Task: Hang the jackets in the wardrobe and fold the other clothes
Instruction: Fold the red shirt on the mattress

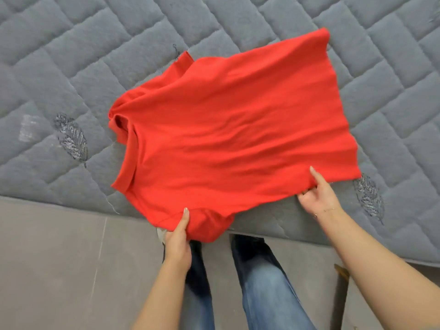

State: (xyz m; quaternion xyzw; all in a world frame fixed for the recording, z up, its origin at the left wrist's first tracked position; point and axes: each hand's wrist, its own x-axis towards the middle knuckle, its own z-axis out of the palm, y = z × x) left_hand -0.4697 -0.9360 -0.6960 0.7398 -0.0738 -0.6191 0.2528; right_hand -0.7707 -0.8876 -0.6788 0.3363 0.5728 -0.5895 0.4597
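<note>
A red T-shirt (228, 129) lies spread on a grey quilted mattress (95, 55), collar toward the left and hem toward the upper right. My left hand (178, 236) pinches the near sleeve, which hangs over the mattress edge. My right hand (319, 194) grips the shirt's near side edge, thumb on top and fingers tucked under the fabric. No jackets or wardrobe are in view.
The mattress edge (285, 232) runs across the lower part of the view. Below it is a grey tiled floor (59, 258). My legs in blue jeans (262, 282) stand close against the bed. Dark feather patterns (71, 136) are stitched into the mattress.
</note>
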